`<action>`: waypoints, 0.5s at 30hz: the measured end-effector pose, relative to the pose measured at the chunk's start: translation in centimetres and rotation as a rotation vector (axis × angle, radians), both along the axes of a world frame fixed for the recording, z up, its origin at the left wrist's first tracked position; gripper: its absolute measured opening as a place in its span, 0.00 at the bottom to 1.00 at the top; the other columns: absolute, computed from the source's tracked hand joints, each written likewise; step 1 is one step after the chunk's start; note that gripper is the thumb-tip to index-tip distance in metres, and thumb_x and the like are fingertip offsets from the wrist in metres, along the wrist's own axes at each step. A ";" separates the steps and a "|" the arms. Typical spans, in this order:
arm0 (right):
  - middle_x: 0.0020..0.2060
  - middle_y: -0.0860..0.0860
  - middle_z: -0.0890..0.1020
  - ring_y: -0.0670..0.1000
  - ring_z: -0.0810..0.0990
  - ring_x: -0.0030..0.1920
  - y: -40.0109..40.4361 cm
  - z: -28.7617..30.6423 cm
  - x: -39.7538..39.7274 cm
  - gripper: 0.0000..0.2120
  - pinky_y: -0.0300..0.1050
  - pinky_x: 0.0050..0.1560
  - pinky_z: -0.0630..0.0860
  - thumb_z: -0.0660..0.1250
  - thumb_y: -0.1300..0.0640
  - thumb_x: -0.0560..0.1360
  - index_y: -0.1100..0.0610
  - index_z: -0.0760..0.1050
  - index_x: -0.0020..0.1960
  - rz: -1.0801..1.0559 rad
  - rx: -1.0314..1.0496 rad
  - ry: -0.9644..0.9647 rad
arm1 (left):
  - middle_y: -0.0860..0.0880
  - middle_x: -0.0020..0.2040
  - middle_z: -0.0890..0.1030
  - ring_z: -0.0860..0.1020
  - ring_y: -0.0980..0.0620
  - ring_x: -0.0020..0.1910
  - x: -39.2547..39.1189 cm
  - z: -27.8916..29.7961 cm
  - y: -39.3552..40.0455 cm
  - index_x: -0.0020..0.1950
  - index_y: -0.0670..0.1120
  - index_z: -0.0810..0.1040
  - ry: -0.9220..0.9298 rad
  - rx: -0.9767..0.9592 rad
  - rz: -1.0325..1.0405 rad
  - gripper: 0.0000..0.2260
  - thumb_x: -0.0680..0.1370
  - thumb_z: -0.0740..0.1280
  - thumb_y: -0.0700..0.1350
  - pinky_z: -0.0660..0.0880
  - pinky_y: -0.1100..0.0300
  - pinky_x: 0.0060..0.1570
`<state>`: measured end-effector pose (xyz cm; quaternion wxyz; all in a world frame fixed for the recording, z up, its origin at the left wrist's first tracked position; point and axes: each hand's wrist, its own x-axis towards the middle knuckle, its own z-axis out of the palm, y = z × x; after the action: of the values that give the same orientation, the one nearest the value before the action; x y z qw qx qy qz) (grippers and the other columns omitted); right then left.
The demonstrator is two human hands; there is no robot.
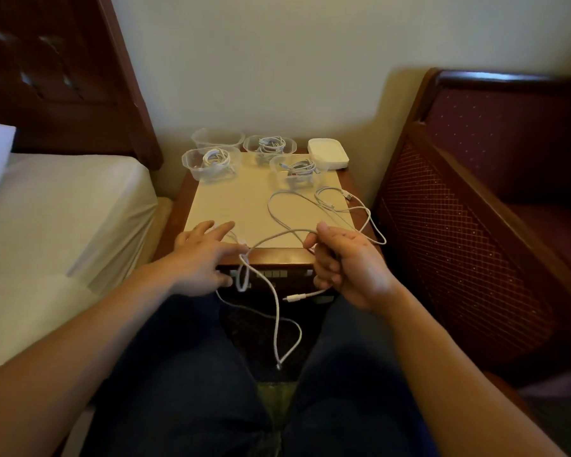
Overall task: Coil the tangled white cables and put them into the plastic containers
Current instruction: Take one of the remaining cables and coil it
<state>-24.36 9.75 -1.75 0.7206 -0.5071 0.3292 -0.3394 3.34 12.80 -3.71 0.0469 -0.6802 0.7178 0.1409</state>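
A loose white cable point(277, 316) runs from the nightstand top point(238, 206) over its front edge and hangs in loops between my knees. My right hand point(346, 265) grips this cable near one end, and a connector sticks out to the left below its fingers. My left hand point(201, 258) has its fingers spread over the front left corner of the top, and the cable passes by its fingertips. More white cable point(327, 206) lies tangled on the right of the top. Three clear plastic containers point(211, 163) point(269, 148) point(297, 171) each hold a coiled cable. One container point(218, 137) at the back left is empty.
A stack of white lids point(327, 153) sits at the back right of the nightstand. A bed with a white sheet point(56, 209) is on the left, with a dark headboard behind it. A red armchair point(491, 192) stands close on the right. A wall is behind.
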 end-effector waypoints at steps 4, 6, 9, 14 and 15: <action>0.25 0.49 0.63 0.45 0.58 0.22 1.3 0.1 0.1 0.16 0.40 0.26 0.58 0.59 0.49 0.84 0.58 0.77 0.46 0.015 0.108 0.002 | 0.56 0.82 0.56 0.52 0.56 0.80 -2.6 2.7 0.7 0.78 0.57 0.65 0.460 -0.128 0.042 0.32 0.78 0.65 0.33 0.51 0.61 0.77; 0.25 0.48 0.63 0.44 0.58 0.21 2.1 0.6 -0.1 0.16 0.39 0.25 0.56 0.58 0.48 0.84 0.57 0.76 0.46 0.062 0.176 -0.076 | 0.58 0.77 0.67 0.61 0.61 0.76 -5.2 3.3 2.0 0.76 0.56 0.70 0.770 -0.218 0.052 0.27 0.80 0.61 0.34 0.59 0.63 0.75; 0.24 0.46 0.64 0.43 0.59 0.20 3.2 1.6 -0.2 0.16 0.36 0.23 0.60 0.57 0.47 0.84 0.57 0.75 0.46 0.177 0.255 -0.205 | 0.57 0.58 0.83 0.78 0.58 0.61 -8.2 2.8 3.7 0.64 0.54 0.80 0.913 -0.227 -0.063 0.12 0.85 0.60 0.44 0.74 0.57 0.64; 0.24 0.48 0.71 0.45 0.68 0.22 5.5 1.6 0.1 0.19 0.38 0.25 0.67 0.54 0.46 0.84 0.58 0.73 0.45 0.395 0.286 -0.274 | 0.41 0.33 0.77 0.75 0.50 0.34 -10.2 2.0 3.6 0.49 0.46 0.81 1.264 -0.380 0.121 0.10 0.85 0.61 0.42 0.73 0.57 0.37; 0.25 0.49 0.73 0.47 0.71 0.24 5.9 1.3 0.4 0.19 0.40 0.28 0.71 0.53 0.47 0.85 0.58 0.73 0.45 0.439 0.281 -0.297 | 0.47 0.30 0.77 0.75 0.54 0.32 -10.5 2.0 3.6 0.51 0.44 0.82 1.312 -0.364 0.136 0.10 0.85 0.61 0.40 0.72 0.61 0.36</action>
<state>-23.99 15.66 -0.43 0.8802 -0.4062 0.1465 -0.1971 -7.21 16.44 -1.70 -0.5217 -0.4947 0.5658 0.4037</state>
